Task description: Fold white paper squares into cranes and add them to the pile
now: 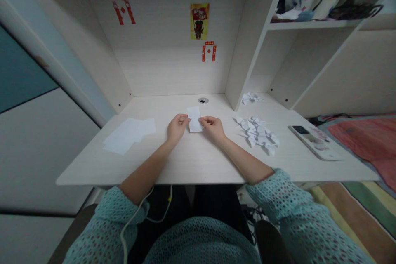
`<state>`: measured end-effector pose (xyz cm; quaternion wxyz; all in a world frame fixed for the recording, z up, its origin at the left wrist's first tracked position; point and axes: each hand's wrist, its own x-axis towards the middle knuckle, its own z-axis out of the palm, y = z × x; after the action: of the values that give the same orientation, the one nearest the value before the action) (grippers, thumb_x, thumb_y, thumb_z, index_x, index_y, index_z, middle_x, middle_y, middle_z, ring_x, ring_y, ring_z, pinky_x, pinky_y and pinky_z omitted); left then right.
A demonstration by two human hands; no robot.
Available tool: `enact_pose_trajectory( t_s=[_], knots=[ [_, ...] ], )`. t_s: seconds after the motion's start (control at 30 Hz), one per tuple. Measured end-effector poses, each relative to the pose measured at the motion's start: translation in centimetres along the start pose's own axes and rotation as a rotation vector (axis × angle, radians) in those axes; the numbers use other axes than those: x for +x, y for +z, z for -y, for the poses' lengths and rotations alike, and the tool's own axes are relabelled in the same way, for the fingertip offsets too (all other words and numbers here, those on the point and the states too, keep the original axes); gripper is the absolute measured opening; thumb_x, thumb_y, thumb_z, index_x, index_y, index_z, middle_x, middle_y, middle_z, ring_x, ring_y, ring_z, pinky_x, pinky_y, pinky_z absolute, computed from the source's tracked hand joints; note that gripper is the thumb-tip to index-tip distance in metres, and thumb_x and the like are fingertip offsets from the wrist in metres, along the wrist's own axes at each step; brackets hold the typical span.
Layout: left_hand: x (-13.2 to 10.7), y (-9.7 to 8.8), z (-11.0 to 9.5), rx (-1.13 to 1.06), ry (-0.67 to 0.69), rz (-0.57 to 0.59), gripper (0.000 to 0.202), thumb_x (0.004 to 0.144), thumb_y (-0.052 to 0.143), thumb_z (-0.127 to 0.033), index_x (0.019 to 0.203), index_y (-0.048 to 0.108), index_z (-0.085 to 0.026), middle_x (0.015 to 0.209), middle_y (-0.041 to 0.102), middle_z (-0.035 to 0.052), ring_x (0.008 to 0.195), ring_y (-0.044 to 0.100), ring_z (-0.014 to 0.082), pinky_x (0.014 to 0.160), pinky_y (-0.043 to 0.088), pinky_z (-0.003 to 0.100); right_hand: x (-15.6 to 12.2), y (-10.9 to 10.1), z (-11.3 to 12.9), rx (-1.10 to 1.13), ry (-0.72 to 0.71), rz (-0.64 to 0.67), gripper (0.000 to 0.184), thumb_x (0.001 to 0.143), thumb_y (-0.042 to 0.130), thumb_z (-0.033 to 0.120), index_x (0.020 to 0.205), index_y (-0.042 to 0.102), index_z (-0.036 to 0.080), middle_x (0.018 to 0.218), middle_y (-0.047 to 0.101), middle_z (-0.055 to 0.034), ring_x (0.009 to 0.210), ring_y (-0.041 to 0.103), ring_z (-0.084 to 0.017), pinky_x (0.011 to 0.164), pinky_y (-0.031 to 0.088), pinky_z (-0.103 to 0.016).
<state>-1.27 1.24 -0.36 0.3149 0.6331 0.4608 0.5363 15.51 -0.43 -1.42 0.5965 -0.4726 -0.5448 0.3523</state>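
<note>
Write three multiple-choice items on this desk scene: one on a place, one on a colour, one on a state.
1. Where does the pile of folded papers lie?
A. right of the hands
B. left of the hands
C. on the top shelf

2. What colour is the slip between the hands?
A. red
B. white
C. yellow

3. How is the slip held?
A. by the left hand alone
B. by neither hand, lying free
C. by both hands, one at each side

Key: 1 A, the pile sits on the desk between the right hand and the phone. 2 B, it is plain white. 3 C, the left hand and right hand each pinch a side edge.
</note>
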Motion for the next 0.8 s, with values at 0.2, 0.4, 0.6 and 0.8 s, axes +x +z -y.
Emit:
enact_pose_trajectory(
  t_s=[0.2, 0.4, 0.6, 0.8],
  knots=[
    [-0.8, 0.7, -0.7, -0.162, -0.051, 0.045, 0.029, 0.073, 0.066, -0.031, 0.100, 0.062, -0.021, 0.088, 0.068, 0.0055, 0.074, 0.064, 0.0145, 0.069, 0.048, 0.026, -0.5, 0.0, 0.7, -0.091, -0.026, -0.034, 0.033, 0.068, 0.063, 0.047, 0.076, 0.070, 0.015, 0.076, 0.069, -0.0071, 0.062, 0.056, -0.015, 0.059, 0.041, -0.026],
    [-0.8, 1.0, -2.0, -0.256, -0.184, 0.137, 0.024, 0.071, 0.068, -0.032, 0.090, 0.068, -0.017, 0.084, 0.070, 0.0075, 0.075, 0.065, 0.0169, 0.070, 0.048, 0.027, -0.9, 0.1, 1.6, -0.140, -0.073, 0.043, 0.034, 0.065, 0.066, 0.050, 0.072, 0.072, 0.017, 0.073, 0.069, -0.0071, 0.065, 0.057, -0.017, 0.058, 0.039, -0.027],
    [-0.5, 0.7, -2.3, -0.307, -0.253, 0.172, 0.027, 0.069, 0.069, -0.034, 0.089, 0.069, -0.016, 0.084, 0.071, 0.0083, 0.075, 0.065, 0.0175, 0.064, 0.047, 0.025, -0.6, -0.1, 1.2, -0.021, -0.035, 0.090, 0.031, 0.067, 0.065, 0.046, 0.075, 0.071, 0.017, 0.075, 0.069, -0.0065, 0.066, 0.057, -0.017, 0.061, 0.042, -0.028],
    [-0.6, 0.6, -1.9, -0.316, -0.230, 0.218, 0.035, 0.074, 0.065, -0.039, 0.102, 0.067, -0.018, 0.096, 0.070, 0.0112, 0.078, 0.066, 0.0176, 0.068, 0.048, 0.026, 0.1, -0.4, 0.5, -0.057, -0.046, 0.006, 0.030, 0.073, 0.057, 0.045, 0.078, 0.066, 0.016, 0.078, 0.067, -0.0056, 0.069, 0.056, -0.015, 0.063, 0.042, -0.026]
  ],
)
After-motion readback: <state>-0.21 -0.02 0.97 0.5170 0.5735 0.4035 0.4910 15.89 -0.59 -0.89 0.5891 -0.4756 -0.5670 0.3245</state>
